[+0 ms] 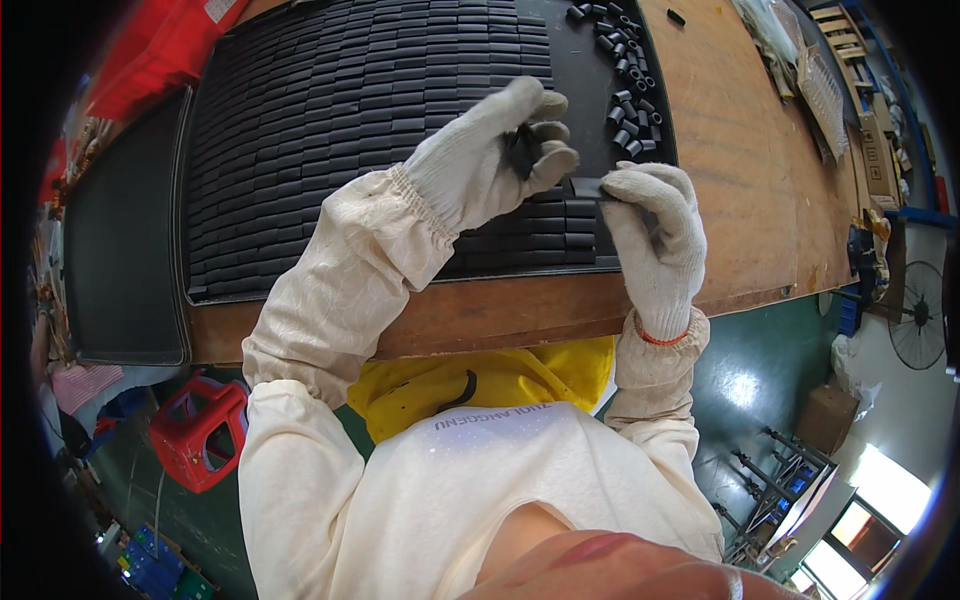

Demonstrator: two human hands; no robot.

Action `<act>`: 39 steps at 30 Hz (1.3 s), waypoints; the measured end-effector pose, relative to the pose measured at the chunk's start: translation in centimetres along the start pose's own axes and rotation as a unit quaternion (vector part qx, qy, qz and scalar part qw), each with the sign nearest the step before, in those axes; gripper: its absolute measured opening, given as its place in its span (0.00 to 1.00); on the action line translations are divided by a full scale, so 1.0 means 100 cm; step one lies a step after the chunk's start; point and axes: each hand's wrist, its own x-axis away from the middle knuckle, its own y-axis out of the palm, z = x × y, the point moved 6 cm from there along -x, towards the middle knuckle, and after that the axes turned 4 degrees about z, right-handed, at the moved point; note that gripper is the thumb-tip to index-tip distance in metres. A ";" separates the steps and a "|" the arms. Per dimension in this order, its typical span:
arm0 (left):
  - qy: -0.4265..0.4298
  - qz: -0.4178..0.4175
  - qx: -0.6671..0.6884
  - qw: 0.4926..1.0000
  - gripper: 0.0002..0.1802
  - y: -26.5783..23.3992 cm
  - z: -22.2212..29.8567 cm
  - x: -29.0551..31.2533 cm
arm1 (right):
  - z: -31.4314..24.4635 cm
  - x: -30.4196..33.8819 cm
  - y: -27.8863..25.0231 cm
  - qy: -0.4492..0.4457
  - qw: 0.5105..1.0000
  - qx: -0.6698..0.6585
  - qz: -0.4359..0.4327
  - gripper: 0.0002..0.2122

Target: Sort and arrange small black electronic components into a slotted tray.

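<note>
A black tray (pixel 590 85) lies on the table, most of it covered by tight rows of short black tubes (pixel 350 120). Over the rows, my gloved left hand (pixel 490 155) has its fingers curled, with dark tube pieces (pixel 518 157) partly visible in the palm. My gloved right hand (pixel 660 225) is at the tray's right edge. Its thumb and fingers pinch the end of a short black tube (pixel 587 187), which lies level near the ends of the front rows. Loose black tubes (pixel 630 75) are scattered along the tray's right side.
The wooden table (pixel 750 160) extends to the right, with a single tube (pixel 676 17) on it. Another black tray (pixel 125 240) lies at the left, below a red bin (pixel 165 55). A red stool (pixel 200 430) stands on the green floor, and a fan (pixel 915 315) at the far right.
</note>
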 end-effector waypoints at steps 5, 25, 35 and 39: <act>0.018 -0.075 -0.016 0.997 0.24 0.003 -0.003 0.002 | -0.001 0.002 0.002 -0.010 1.000 0.005 0.008 0.12; -0.067 -0.018 -0.097 0.993 0.17 0.009 -0.003 0.009 | 0.001 0.007 -0.007 0.016 0.998 -0.051 0.016 0.14; -0.048 -0.014 -0.238 0.970 0.20 0.022 -0.004 0.013 | -0.003 0.001 -0.012 0.000 1.000 -0.008 0.025 0.14; -0.039 -0.010 -0.396 0.917 0.25 0.024 -0.006 0.016 | -0.014 -0.005 -0.007 -0.091 0.984 0.155 0.018 0.14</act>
